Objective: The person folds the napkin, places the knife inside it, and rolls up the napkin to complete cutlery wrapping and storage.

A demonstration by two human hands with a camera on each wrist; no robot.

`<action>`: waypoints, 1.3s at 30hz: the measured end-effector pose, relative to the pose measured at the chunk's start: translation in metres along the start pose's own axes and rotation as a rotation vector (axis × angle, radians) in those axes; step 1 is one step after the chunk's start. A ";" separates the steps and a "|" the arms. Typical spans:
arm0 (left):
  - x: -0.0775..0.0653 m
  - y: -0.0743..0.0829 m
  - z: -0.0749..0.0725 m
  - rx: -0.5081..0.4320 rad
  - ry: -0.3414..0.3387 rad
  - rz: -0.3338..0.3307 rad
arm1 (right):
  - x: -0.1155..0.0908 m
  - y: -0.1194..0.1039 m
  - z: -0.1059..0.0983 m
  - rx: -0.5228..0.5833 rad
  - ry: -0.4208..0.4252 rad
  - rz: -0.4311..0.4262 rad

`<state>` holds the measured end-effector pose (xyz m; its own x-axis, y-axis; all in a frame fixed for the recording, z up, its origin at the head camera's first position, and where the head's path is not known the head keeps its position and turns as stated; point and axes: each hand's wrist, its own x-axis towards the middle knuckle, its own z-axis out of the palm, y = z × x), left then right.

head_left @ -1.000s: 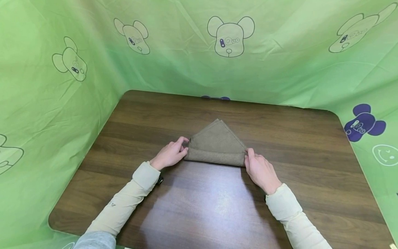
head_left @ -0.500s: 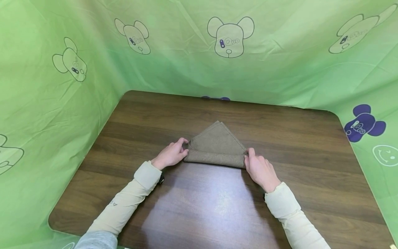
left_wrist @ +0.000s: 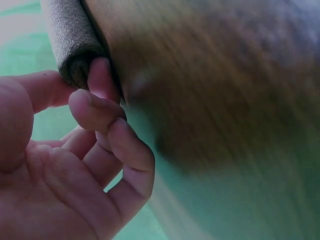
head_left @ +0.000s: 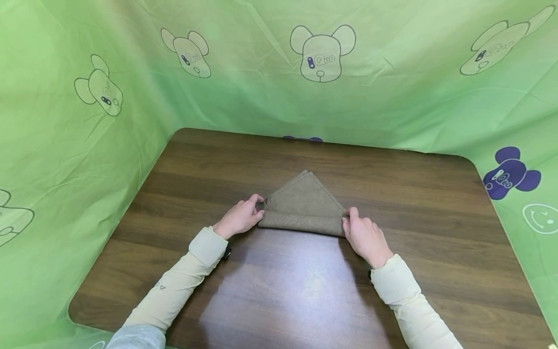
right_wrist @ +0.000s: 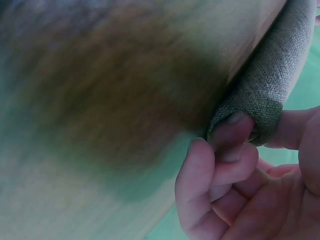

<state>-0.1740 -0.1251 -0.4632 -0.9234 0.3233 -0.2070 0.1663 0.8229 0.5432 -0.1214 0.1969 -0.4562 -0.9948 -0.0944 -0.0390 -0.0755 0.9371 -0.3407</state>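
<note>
A brown-grey cloth (head_left: 302, 198) lies on the table, its near edge rolled into a band and its far part coming to a point away from me. My left hand (head_left: 240, 216) pinches the left end of the roll; in the left wrist view, thumb and finger hold the rolled cloth end (left_wrist: 75, 37) while the other fingers curl below. At the opposite end, my right hand (head_left: 366, 238) grips the roll. The right wrist view has its thumb and a finger on the rolled cloth (right_wrist: 272, 75), the remaining fingers bent.
The dark wooden table (head_left: 209, 160) has rounded corners and extends around the cloth on every side. Green fabric (head_left: 244, 102) printed with bear-head figures hangs behind it and along both sides. Light reflects off the tabletop nearest me.
The cloth's rolled near band looks slightly thicker and rounder, and its far tip sits marginally closer to me. Both hands keep their hold at the ends, almost unmoved.
</note>
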 end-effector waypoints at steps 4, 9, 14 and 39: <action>0.000 0.000 0.001 0.000 0.004 -0.004 | 0.000 0.000 0.001 0.004 0.003 0.003; -0.002 0.000 0.000 0.024 0.044 0.008 | 0.000 0.000 -0.002 0.011 0.013 0.007; -0.005 0.000 0.000 0.062 0.155 0.092 | 0.000 0.000 -0.005 0.013 0.030 0.006; -0.025 -0.002 -0.004 0.300 0.102 0.367 | -0.012 0.000 -0.009 -0.015 0.117 -0.241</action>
<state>-0.1525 -0.1369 -0.4554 -0.8115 0.5827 0.0435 0.5664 0.7661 0.3038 -0.1103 0.2015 -0.4471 -0.9491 -0.2765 0.1507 -0.3111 0.8974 -0.3128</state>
